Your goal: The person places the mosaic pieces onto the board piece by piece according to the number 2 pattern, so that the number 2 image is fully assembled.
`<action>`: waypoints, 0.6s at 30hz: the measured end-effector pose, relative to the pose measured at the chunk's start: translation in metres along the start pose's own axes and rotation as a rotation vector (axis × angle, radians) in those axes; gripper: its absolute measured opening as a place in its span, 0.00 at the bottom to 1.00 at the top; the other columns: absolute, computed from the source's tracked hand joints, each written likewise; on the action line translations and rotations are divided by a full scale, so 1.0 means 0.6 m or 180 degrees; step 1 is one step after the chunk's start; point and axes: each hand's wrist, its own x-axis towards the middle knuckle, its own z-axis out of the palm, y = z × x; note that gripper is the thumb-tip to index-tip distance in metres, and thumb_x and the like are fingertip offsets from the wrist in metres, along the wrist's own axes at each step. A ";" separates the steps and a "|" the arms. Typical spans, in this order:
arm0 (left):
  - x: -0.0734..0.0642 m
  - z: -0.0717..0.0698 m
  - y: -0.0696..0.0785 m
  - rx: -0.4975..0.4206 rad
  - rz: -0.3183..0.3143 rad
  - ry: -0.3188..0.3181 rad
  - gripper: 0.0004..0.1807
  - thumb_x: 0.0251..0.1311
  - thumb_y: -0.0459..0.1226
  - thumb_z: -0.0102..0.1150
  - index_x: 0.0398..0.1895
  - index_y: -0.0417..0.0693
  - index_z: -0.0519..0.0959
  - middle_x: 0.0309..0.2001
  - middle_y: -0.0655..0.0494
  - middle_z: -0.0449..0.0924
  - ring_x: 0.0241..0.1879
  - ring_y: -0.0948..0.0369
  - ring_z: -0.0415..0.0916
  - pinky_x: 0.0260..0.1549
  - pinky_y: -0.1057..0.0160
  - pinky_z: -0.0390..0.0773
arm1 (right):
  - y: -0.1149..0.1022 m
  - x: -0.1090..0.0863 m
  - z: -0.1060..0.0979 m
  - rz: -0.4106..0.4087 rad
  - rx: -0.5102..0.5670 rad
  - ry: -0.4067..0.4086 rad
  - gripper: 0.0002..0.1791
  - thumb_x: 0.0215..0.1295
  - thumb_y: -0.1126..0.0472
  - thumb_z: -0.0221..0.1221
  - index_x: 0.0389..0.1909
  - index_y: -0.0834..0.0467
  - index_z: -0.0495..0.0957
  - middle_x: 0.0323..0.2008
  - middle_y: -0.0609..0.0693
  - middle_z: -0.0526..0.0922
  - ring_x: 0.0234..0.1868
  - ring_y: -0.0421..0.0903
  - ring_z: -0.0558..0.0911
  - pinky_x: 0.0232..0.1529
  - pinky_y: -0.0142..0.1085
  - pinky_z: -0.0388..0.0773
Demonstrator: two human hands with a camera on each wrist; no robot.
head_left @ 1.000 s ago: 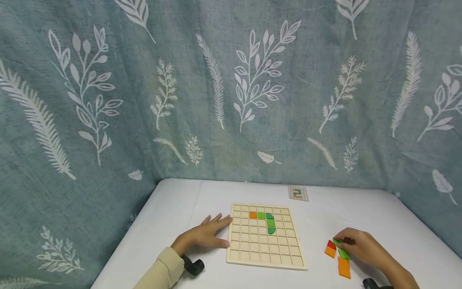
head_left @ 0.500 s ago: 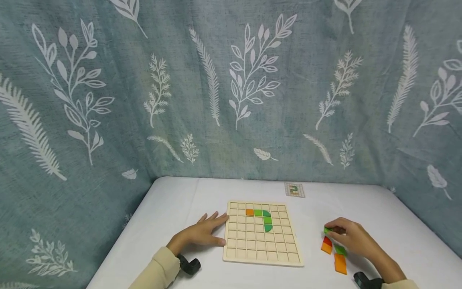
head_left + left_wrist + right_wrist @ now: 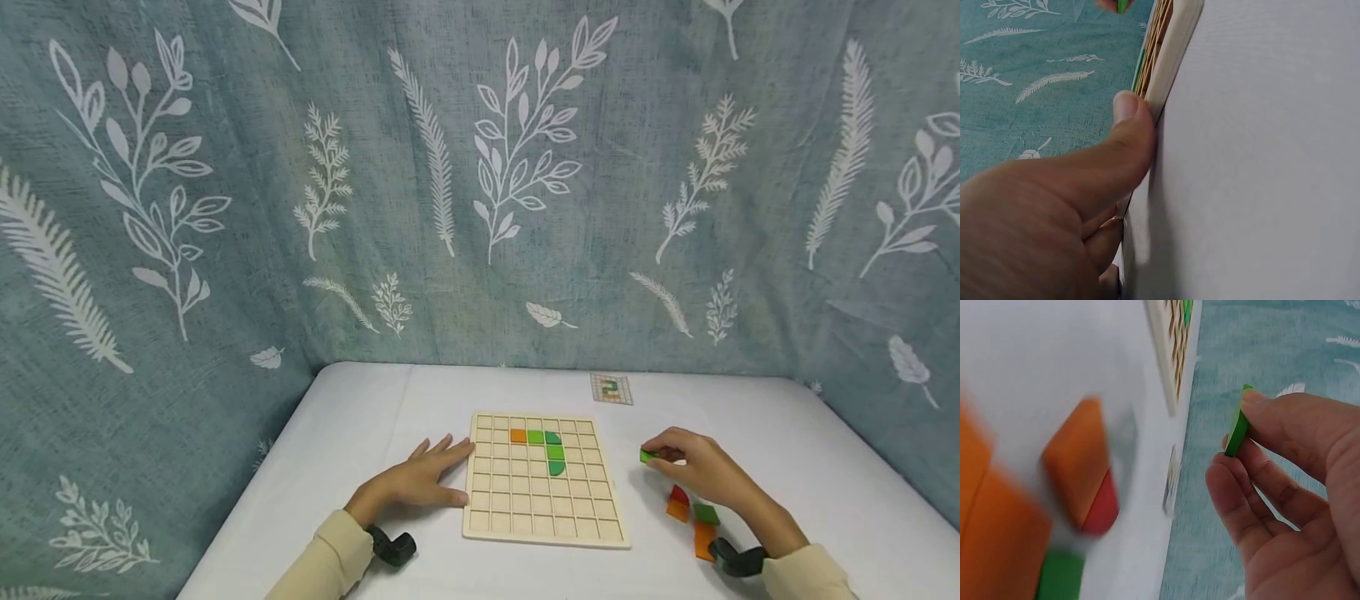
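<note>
A pale wooden grid board [image 3: 543, 527] lies on the white table. My left hand [image 3: 423, 481] rests against its left edge, fingers spread and thumb straight; the left wrist view has the thumb [image 3: 1125, 128] touching the board's side. My right hand [image 3: 693, 465], right of the board, pinches a small green tile [image 3: 1237, 428] between thumb and fingertips, above the table. On the board sit an orange square tile [image 3: 518, 436], a light green square [image 3: 536, 437], another light green square [image 3: 555, 452], and two darker green rounded tiles, one at the row's corner [image 3: 552, 437], one lowest [image 3: 557, 468].
Loose tiles lie below my right hand: a red rounded one [image 3: 679, 493] with an orange one [image 3: 677, 510], a green one [image 3: 707, 514], and orange [image 3: 703, 537] partly behind the black wrist camera [image 3: 738, 557]. A small pattern card [image 3: 611, 388] lies behind the board. Patterned curtain [image 3: 480, 208] surrounds the table.
My right hand has lifted the green tile from the loose tiles and carried it left and away from me, towards the board. The left hand stays at the board's edge.
</note>
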 end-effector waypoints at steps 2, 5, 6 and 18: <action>0.000 0.000 0.000 -0.0009 0.0008 0.0005 0.50 0.60 0.57 0.64 0.79 0.48 0.54 0.80 0.51 0.51 0.81 0.47 0.38 0.77 0.38 0.30 | -0.005 0.008 0.006 -0.0107 0.0042 -0.0015 0.09 0.64 0.61 0.66 0.45 0.56 0.84 0.39 0.44 0.84 0.36 0.30 0.80 0.39 0.28 0.83; 0.001 0.002 -0.002 -0.0029 0.0013 0.0020 0.50 0.60 0.57 0.64 0.79 0.48 0.54 0.80 0.51 0.51 0.81 0.48 0.38 0.77 0.39 0.30 | -0.014 0.020 0.016 -0.0264 0.0100 -0.0060 0.10 0.64 0.61 0.66 0.45 0.57 0.84 0.40 0.45 0.84 0.37 0.31 0.80 0.39 0.29 0.83; 0.001 0.003 -0.002 -0.0036 0.0012 0.0020 0.50 0.60 0.57 0.64 0.79 0.48 0.54 0.80 0.52 0.51 0.81 0.48 0.38 0.77 0.39 0.29 | -0.017 0.025 0.019 -0.0303 0.0111 -0.0086 0.10 0.64 0.61 0.66 0.46 0.58 0.84 0.40 0.45 0.85 0.37 0.31 0.80 0.39 0.29 0.83; 0.001 0.002 -0.002 0.0003 0.0020 -0.0003 0.50 0.61 0.57 0.63 0.80 0.49 0.53 0.80 0.52 0.51 0.81 0.48 0.38 0.77 0.39 0.30 | -0.071 0.078 0.053 -0.0673 0.0127 -0.0224 0.10 0.65 0.62 0.65 0.46 0.58 0.84 0.42 0.47 0.85 0.40 0.36 0.82 0.42 0.34 0.84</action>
